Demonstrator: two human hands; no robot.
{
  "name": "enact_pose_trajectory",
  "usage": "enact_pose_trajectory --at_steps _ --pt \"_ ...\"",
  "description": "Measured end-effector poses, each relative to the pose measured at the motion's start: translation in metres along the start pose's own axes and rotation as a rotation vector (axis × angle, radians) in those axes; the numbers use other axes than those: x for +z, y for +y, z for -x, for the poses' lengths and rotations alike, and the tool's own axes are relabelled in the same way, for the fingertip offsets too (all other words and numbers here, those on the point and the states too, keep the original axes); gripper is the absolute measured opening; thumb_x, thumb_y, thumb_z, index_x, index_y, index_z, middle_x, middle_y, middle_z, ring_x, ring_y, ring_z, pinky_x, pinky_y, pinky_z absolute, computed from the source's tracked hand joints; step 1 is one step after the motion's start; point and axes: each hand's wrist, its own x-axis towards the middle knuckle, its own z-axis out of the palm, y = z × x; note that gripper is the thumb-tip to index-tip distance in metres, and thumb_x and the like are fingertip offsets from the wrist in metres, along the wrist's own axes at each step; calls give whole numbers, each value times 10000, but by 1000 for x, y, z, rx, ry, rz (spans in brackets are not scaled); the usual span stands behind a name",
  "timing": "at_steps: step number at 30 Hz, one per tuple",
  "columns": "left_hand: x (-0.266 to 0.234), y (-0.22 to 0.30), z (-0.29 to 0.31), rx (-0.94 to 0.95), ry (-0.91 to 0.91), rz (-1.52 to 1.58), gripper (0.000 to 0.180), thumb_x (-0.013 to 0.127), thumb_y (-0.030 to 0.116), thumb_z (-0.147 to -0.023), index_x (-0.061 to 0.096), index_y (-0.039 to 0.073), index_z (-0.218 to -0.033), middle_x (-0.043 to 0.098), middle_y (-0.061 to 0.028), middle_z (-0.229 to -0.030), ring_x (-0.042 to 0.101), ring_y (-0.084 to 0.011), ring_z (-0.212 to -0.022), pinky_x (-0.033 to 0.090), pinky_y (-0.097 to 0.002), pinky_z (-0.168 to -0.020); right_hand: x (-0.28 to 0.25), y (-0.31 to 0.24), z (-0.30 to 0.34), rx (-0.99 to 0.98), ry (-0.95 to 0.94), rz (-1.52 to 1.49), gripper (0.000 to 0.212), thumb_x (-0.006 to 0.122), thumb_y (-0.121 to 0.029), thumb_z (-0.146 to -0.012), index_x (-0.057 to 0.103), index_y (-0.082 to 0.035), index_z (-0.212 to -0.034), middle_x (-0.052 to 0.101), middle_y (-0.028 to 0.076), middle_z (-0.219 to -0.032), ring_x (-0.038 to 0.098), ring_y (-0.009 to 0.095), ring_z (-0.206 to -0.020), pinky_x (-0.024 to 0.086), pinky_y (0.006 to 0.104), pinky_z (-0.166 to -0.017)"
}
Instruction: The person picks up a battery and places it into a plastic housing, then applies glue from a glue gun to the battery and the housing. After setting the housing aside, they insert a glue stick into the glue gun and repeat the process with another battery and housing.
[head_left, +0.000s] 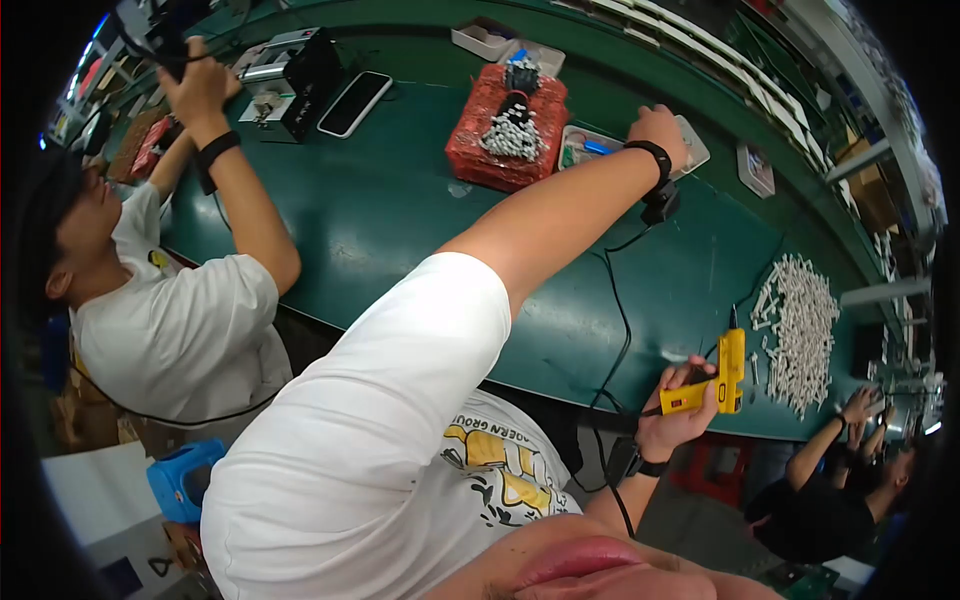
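My left hand [657,136] is stretched over the bench at a light-coloured parts tray [694,148]. Its fingers curl downward, and whatever they hold is hidden. In my right hand [683,408] is a yellow gun-shaped soldering tool [731,370] with a thin dark tip and a black cord. That tip points toward the far side of the bench. Beside the tool, many small white-and-metal pieces [797,335] are spread in a pile. Left of my left hand, another tray [580,148] contains blue and green items.
A red wrapped block [465,145] carries a bundle of white-tipped dark wires [515,135]. A phone [356,104] and a small machine [290,85] lie farther left. A co-worker [190,320] sits at left, another person [825,505] at right. Black cable [622,310] crosses the green bench [380,220].
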Motion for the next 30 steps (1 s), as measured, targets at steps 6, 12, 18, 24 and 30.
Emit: enact_pose_trajectory --at_steps 6,12,18,24,30 --pt "-73 -15 76 697 304 -151 652 790 187 -820 585 43 -1422 500 -279 -1510 516 -471 -1385 452 -544 -1152 0 -10 -1 -14 5 85 316 506 -306 -1069 578 -41 -1225 685 148 -1202 519 147 -704 438 326 -672" --pt "-175 -82 162 505 559 -532 911 921 348 -692 552 240 -1518 389 -237 -1591 433 -507 -1415 418 -696 -1041 10 -8 1 15 -10 66 304 504 -282 -1061 542 -29 -1225 649 163 -1205 514 146 -708 423 325 -678" --pt "-157 -108 163 446 557 -616 1024 980 440 -595 526 377 -1511 387 -207 -1596 474 -488 -1375 510 -636 -882 -3 -4 2 -2 -50 132 322 510 -292 -1061 546 -32 -1248 655 159 -1218 508 144 -722 425 327 -703" --pt "-155 -119 165 355 501 -489 936 963 422 -593 556 287 -1426 411 -187 -1592 511 -449 -1338 537 -625 -866 -4 -2 10 3 -15 122 322 506 -281 -1060 567 -19 -1237 673 154 -1213 508 150 -740 429 325 -705" --pt "-159 -142 149 379 502 -478 839 917 387 -600 570 195 -1339 480 -166 -1519 554 -414 -1285 562 -592 -889 -23 2 2 -24 40 109 326 512 -283 -1058 576 -23 -1244 684 159 -1202 514 143 -743 429 320 -691"
